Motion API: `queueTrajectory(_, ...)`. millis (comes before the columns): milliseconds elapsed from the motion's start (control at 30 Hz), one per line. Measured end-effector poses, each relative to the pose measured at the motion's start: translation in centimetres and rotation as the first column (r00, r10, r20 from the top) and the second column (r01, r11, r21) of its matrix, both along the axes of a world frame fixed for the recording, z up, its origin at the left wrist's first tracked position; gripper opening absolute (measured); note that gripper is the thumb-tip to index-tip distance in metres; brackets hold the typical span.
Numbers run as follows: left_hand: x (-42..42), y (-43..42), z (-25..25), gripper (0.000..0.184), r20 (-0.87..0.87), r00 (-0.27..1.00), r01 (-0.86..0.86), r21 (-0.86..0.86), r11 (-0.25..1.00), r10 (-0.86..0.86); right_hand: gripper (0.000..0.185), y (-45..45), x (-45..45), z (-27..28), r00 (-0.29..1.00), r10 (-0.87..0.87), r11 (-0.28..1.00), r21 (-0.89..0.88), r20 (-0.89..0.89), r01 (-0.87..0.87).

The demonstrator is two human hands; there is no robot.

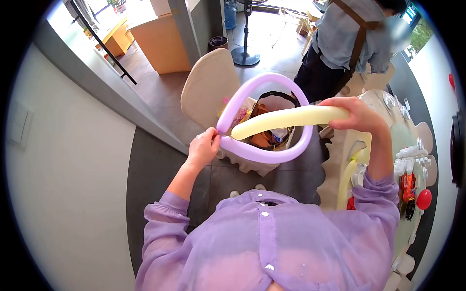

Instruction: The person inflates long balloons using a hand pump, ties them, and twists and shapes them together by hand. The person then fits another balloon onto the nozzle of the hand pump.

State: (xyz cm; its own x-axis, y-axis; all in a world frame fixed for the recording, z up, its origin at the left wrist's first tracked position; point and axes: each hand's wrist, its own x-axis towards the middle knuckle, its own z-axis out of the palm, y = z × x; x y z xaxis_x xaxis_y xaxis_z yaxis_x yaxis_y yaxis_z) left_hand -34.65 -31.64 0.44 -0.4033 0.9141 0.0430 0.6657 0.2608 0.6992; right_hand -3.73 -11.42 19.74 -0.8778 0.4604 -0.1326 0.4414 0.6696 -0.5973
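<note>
A long purple balloon (276, 157) is bent into a loop in front of me, its two ends meeting on the left. My left hand (202, 148) is closed in a pinch where those ends come together. Across the loop lies a pale yellow long balloon (286, 119), its left tip close to the pinched spot. Around the yellow balloon's right end, the fingers of my right hand (357, 114) are wrapped. Whether the two balloons are tied together at the left, I cannot tell.
Beyond the loop, a beige chair (208, 89) bears a dark-rimmed bag (276, 101). To the right, a cloth-covered table (335, 162) carries another yellow balloon (345, 186); a red balloon (424, 199) is farther right. A person (347, 43) stands ahead, near a fan (246, 56).
</note>
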Motion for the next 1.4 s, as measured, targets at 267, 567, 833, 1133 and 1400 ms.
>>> queueTrajectory(267, 0.6, 2.9, -2.4, 0.014, 0.281, 0.956, -0.129, 0.139, 0.982, 0.086, 0.041, 1.7, 1.9, -0.4, 0.906, -0.226, 0.966, 0.037, -0.358, 0.256)
queueTrajectory(567, 6.1, 6.5, -14.3, 0.014, 0.667, 0.726, -0.143, -0.089, 0.986, 0.165, 0.045, 0.8, 5.9, -3.3, 0.691, -0.431, 0.858, -0.026, -0.581, 0.513)
queueTrajectory(833, 11.3, 5.8, -15.5, 0.018, 0.473, 0.871, -0.022, -0.236, 0.971, 0.134, 0.037, 0.1, 7.8, -2.5, 0.216, -0.745, 0.643, -0.593, -0.631, 0.485)
queueTrajectory(1133, 9.2, 7.0, -18.4, 0.019, 0.48, 0.846, -0.063, -0.342, 0.938, 0.231, 0.034, -0.5, 7.1, -4.2, 0.229, -0.763, 0.631, -0.616, -0.605, 0.472)
queueTrajectory(1400, 8.6, 7.1, -18.9, 0.016, 0.496, 0.862, -0.042, -0.134, 0.99, 0.103, 0.036, 0.3, 7.4, -4.7, 0.142, -0.773, 0.608, -0.656, -0.619, 0.448)
